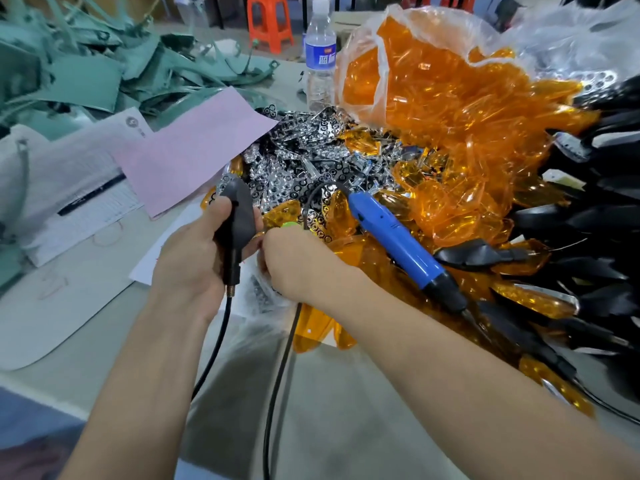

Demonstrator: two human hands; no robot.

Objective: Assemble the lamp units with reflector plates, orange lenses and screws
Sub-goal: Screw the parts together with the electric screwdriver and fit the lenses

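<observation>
While the left hand [194, 251] clamps its fingers round a black lamp unit [239, 216], thumb on the near side, the head view has that piece standing upright just above the desk [346, 420], threaded stem pointing down and a black lead [211, 355] trailing off it toward the person. Now the right hand [298, 268]: tucked in close against the unit, back of the hand to the camera, fingers curled under and hidden, so I cannot tell whether they pinch anything. Something bright green [290, 224] peeks out just above its knuckles. Just beside that wrist lies a blue electric screwdriver [398, 244], resting on a heap of orange lenses [460, 209], its dark nose aimed down to the right and no hand on it. A second black cable [277, 382] runs out from under the right hand to the bottom edge. Behind the hands, a glittering pile of silver reflector plates [304, 140]; beyond it a clear bag [398, 46] stuffed with more lenses. Black housings [602, 230] stack up along the right. Over on the left, a pink sheet [194, 150] overlaps white printed forms [79, 188], with green plastic parts [86, 67] heaped behind and a water bottle [320, 53] upright at the back.
</observation>
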